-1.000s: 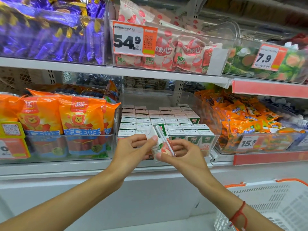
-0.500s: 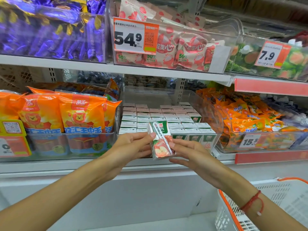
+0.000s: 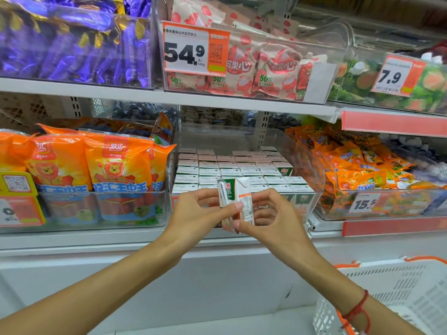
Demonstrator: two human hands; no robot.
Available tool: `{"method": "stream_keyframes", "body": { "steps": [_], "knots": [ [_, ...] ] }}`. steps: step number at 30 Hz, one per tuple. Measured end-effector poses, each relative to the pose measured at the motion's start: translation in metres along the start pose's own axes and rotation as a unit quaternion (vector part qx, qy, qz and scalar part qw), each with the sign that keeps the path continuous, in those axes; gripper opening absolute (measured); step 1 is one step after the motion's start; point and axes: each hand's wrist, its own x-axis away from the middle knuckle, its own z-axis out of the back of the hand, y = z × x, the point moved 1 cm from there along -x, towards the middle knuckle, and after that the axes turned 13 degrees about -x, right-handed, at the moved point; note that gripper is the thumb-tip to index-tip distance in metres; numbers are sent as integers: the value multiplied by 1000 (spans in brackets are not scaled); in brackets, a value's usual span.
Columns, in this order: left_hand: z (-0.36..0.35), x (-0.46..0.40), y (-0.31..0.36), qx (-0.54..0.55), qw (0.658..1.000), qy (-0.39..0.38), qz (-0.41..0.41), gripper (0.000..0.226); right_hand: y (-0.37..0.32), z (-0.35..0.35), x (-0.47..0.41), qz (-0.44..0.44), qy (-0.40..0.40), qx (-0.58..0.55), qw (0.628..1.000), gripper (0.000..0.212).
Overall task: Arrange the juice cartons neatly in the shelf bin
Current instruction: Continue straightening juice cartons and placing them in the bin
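Note:
A small white, green and red juice carton (image 3: 238, 197) with a straw on its side is upright in front of the clear shelf bin (image 3: 312, 170). My left hand (image 3: 196, 213) pinches its left side with thumb and fingers. My right hand (image 3: 273, 218) holds its right side and lower corner. Both hands are just in front of the bin's front wall. Inside the bin, several juice cartons (image 3: 229, 170) stand in tidy rows, tops up; those at the right front show green labels.
Orange sausage packs (image 3: 96, 170) fill the bin to the left, orange snack packets (image 3: 358, 170) the bin to the right. An upper shelf (image 3: 145, 95) with price tags hangs over the bin. A white shopping basket (image 3: 399, 298) with orange handles sits at lower right.
The carton has turned between my hands: its front face with the fruit picture faced me before, now a narrow side and the straw face me. Both hands stayed in front of the bin.

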Motion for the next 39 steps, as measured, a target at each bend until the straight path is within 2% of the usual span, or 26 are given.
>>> {"method": "stream_keyframes", "body": {
  "steps": [2,5,7,11,13,16,18,20,23,25,28,32,36,39],
  "knots": [
    [4,-2,1,-9,1000,2,-20,35,-1,5,-1,-18,-44,-47,998,40],
    [14,-5,4,-91,991,8,-94,53,-7,13,-1,-50,-92,-140,985,29],
    [16,-2,5,-160,973,8,-165,58,-11,15,-1,-55,-87,-182,978,34],
    [12,4,1,-252,924,17,-287,60,-16,14,1,-42,-51,-180,982,47],
    [11,4,-1,-270,911,26,-310,60,-16,14,2,-37,-45,-186,981,45],
    [10,3,-2,-264,912,25,-311,59,-15,13,2,-32,-43,-188,981,43],
    [9,1,-1,-223,938,20,-265,57,-12,13,1,-26,-46,-167,985,39],
    [10,-2,2,-146,973,10,-180,53,-11,13,2,-8,-63,-135,989,36],
    [13,-7,4,-30,998,-36,-39,34,-12,10,4,21,-96,-107,989,45],
    [16,-6,5,21,993,-105,48,29,-12,10,4,25,-85,-103,991,47],
    [18,-4,3,66,977,-171,108,36,-15,10,3,1,-63,-135,989,37],
    [17,-5,4,111,957,-166,209,42,-17,6,2,-54,-53,-177,981,15],
    [17,-5,5,135,941,-147,273,57,-16,6,0,-96,-66,-169,979,32],
    [18,-5,6,132,944,-135,270,55,-17,6,0,-96,-63,-168,979,42]
  ]
}}
